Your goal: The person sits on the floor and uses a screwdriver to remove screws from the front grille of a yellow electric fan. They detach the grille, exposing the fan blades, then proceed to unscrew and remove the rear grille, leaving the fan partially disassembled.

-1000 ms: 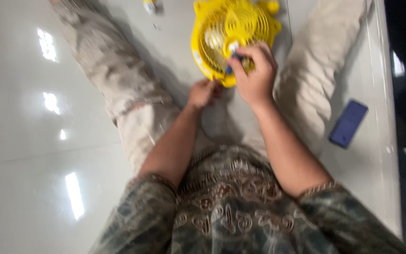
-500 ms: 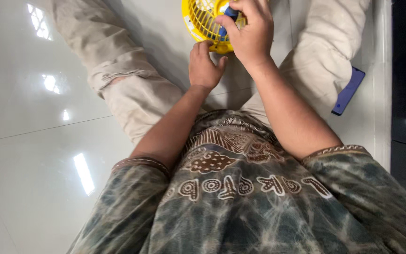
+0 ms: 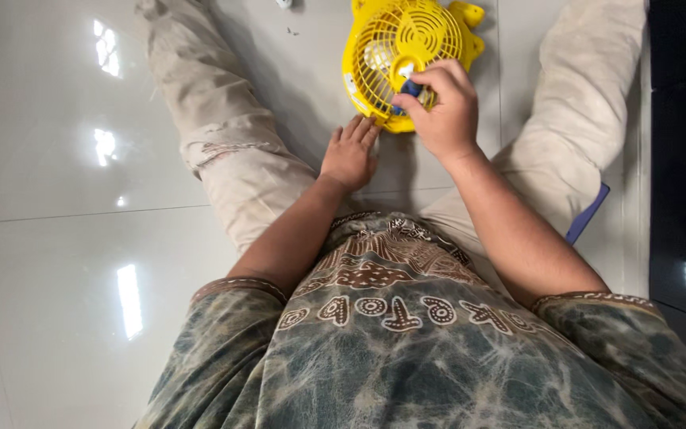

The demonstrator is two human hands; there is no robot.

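Nearest the camera is the person's patterned shirt [image 3: 391, 357], then both forearms reaching out between legs in light trousers [image 3: 224, 151] spread on the glossy tiled floor [image 3: 57, 238]. A blue flat object [image 3: 587, 213] peeks from under the right thigh. The left hand [image 3: 348, 155] lies flat and released, fingertips touching the lower edge of a small yellow fan [image 3: 406, 59] that rests on the floor between the legs. The right hand [image 3: 438, 107] is clenched around a blue-handled tool [image 3: 411, 87], likely a screwdriver, pressed to the fan's front grille. Judging by this, the step in hand is working a fastener on the grille; the next move calls for a steady fan and the tool tip kept seated. Beyond the fan, a small white bit [image 3: 283, 4] lies on the floor.
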